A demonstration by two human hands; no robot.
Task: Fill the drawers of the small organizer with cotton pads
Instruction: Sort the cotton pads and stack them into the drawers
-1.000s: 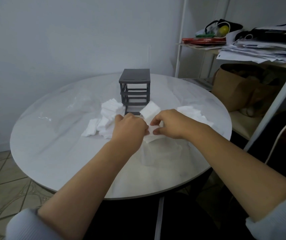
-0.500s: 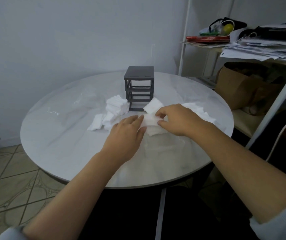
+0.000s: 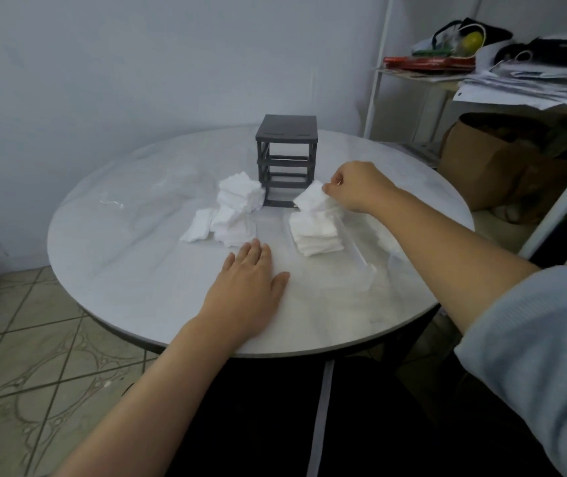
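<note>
A round white table (image 3: 144, 270) fills the middle of the view, and a small dark organizer (image 3: 287, 160) stands upright on its far half, toward twelve o'clock. The frame's slots look bare, with no drawers seated in them as far as can be seen.

The right hand (image 3: 357, 189) reaches forward to about one o'clock, just beside the organizer's lower right corner. Its thumb and fingers are pinched on a few cotton pads (image 3: 311, 201), holding them tilted above a neat stack of pads (image 3: 316, 232). That stack sits inside a clear drawer (image 3: 361, 261) lying flat on the table in front of the organizer, at roughly one o'clock from the table's centre; the drawer's see-through walls are faint, so its exact outline is hard to follow.

The left hand (image 3: 246, 294) lies palm down on the table at about six o'clock from the organizer, fingers spread and relaxed, gripping nothing. Its fingertips point toward a loose pile of pads (image 3: 232, 211) that sits at ten o'clock from the drawer, touching the organizer's lower left corner. The pile is untidy, with several pads slid off to the left.

Both forearms are bare, with a pale blue sleeve (image 3: 543, 339) pushed up on the right arm. At two o'clock, well apart from the table, a white shelf (image 3: 409, 72) carries papers (image 3: 533, 86), with a brown box (image 3: 481, 156) beneath them. Patterned floor tiles (image 3: 34, 356) show at eight o'clock.
</note>
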